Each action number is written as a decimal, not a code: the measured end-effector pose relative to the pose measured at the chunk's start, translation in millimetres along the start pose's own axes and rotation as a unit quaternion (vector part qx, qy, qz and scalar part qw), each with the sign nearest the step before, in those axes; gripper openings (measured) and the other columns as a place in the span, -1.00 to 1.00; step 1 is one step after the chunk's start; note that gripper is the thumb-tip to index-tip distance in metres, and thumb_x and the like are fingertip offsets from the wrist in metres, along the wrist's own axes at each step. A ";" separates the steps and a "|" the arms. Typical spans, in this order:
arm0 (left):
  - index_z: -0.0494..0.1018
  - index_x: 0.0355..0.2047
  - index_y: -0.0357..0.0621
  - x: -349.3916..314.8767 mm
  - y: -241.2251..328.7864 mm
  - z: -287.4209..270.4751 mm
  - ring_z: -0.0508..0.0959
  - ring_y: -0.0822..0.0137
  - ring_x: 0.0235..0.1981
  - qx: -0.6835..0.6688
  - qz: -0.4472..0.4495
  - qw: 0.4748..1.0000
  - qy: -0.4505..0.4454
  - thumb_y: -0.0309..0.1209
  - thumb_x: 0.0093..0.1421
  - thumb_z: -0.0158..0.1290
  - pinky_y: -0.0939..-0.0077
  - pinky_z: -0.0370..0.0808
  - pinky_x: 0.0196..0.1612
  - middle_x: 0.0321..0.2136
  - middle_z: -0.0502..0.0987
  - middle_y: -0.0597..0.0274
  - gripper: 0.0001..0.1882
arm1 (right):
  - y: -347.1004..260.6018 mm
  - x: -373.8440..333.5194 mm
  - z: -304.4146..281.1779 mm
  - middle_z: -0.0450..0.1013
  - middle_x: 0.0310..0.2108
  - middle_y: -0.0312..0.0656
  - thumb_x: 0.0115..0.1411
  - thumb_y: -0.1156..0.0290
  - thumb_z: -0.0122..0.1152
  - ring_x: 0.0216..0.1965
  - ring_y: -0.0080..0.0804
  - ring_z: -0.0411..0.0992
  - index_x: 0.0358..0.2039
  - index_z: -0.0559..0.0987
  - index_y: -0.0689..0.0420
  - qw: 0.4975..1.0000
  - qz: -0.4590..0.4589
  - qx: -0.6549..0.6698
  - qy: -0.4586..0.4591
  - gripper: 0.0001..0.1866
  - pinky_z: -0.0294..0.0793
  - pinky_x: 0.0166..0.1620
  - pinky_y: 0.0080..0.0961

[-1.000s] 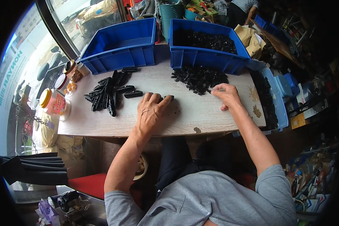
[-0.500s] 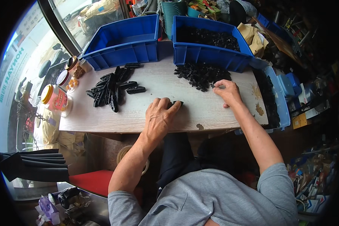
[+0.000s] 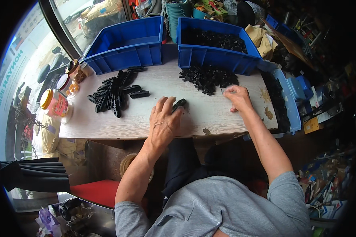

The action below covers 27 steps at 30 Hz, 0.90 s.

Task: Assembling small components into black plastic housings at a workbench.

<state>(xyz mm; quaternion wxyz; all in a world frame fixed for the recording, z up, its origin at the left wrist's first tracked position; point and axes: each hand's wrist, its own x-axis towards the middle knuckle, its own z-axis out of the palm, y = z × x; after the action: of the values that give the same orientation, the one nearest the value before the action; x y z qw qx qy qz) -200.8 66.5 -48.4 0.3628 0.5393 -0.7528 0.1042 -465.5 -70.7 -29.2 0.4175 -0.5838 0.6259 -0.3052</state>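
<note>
My left hand [image 3: 163, 120] is closed near the middle of the table, holding a long black plastic part [image 3: 180, 104] between thumb and fingers. The part points up and to the right. My right hand [image 3: 239, 98] is at the near right edge of a heap of small black pieces [image 3: 207, 79]. Its thumb and fingertips are pinched together; whatever is between them is too small to name. Left of my left hand lies a pile of similar long black parts [image 3: 111, 93], with a few loose ones [image 3: 139, 94] beside it.
Two blue bins stand along the table's far side: the left bin [image 3: 124, 57] shows a bare inside, the right bin [image 3: 217, 57] holds many small black pieces. Lidded jars [image 3: 56, 106] line the left edge. A pale blue tub [image 3: 293, 106] with black pieces adjoins the right edge.
The long black part in my left hand now shows more and tilts more steeply upward, as that hand has turned. My right hand stays by the heap, its pinch almost unchanged.
</note>
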 end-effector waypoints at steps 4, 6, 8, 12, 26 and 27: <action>0.50 -0.10 -0.18 -7.5 19.6 9.1 0.55 0.05 -0.23 -0.160 -0.106 0.974 0.117 -0.62 0.08 0.17 0.28 0.53 -0.21 -0.24 0.54 0.00 -0.67 | 5.6 -7.8 -2.7 0.37 -0.68 -0.27 0.13 0.37 0.30 -0.81 -0.58 0.26 -0.33 0.57 0.20 0.996 0.016 0.083 -0.011 -0.82 0.43 -0.70 -0.51; 0.44 -0.05 -0.28 -14.0 41.6 19.5 0.57 0.32 -0.28 -0.300 -0.250 0.917 0.078 -0.52 0.20 0.15 0.47 0.52 -0.25 -0.25 0.57 0.06 -0.70 | 2.9 -14.8 1.1 0.35 -0.70 -0.29 0.14 0.37 0.29 -0.81 -0.59 0.26 -0.32 0.56 0.20 0.994 0.031 0.108 -0.015 -0.82 0.44 -0.68 -0.51; 0.37 0.03 -0.30 -5.9 68.1 26.5 0.54 0.44 -0.26 -0.466 -0.364 0.804 0.059 -0.44 0.29 0.12 0.54 0.51 -0.25 -0.21 0.58 0.13 -0.65 | -1.6 -27.6 8.6 0.34 -0.73 -0.32 0.14 0.37 0.29 -0.81 -0.59 0.25 -0.31 0.55 0.21 0.990 0.047 0.133 -0.024 -0.81 0.46 -0.66 -0.51; 0.36 0.03 -0.39 8.1 85.9 55.3 0.56 0.40 -0.32 -0.571 -0.371 0.728 0.077 -0.38 0.31 0.07 0.52 0.52 -0.31 -0.29 0.59 0.06 -0.62 | -1.8 -47.2 25.9 0.35 -0.69 -0.36 0.15 0.38 0.31 -0.81 -0.63 0.20 -0.34 0.54 0.17 0.974 0.029 0.208 -0.082 -0.84 0.36 -0.67 -0.59; 0.44 -0.12 -0.34 27.1 69.3 56.9 0.47 0.53 -0.51 -0.701 -0.459 0.546 0.010 -0.40 0.31 0.05 0.63 0.55 -0.45 -0.47 0.48 0.29 -0.76 | 1.1 -69.2 42.4 0.35 -0.72 -0.45 0.16 0.36 0.32 -0.77 -0.75 0.14 -0.28 0.56 0.18 0.957 -0.032 0.255 -0.132 -0.80 0.13 -0.67 -0.73; 0.44 -0.12 -0.34 27.8 69.3 54.8 0.47 0.53 -0.51 -0.701 -0.459 0.546 0.010 -0.40 0.31 0.05 0.63 0.55 -0.45 -0.47 0.48 0.29 -0.76 | 2.1 -69.4 42.3 0.35 -0.72 -0.45 0.16 0.36 0.32 -0.77 -0.75 0.14 -0.28 0.56 0.18 0.957 -0.032 0.255 -0.132 -0.80 0.13 -0.67 -0.73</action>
<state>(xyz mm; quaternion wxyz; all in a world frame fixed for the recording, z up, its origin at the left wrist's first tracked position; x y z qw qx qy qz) -290.4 43.5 -53.1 0.6316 0.3845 -0.2329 -0.6317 -431.4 2.5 -39.1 0.6217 -0.5128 0.4474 -0.3878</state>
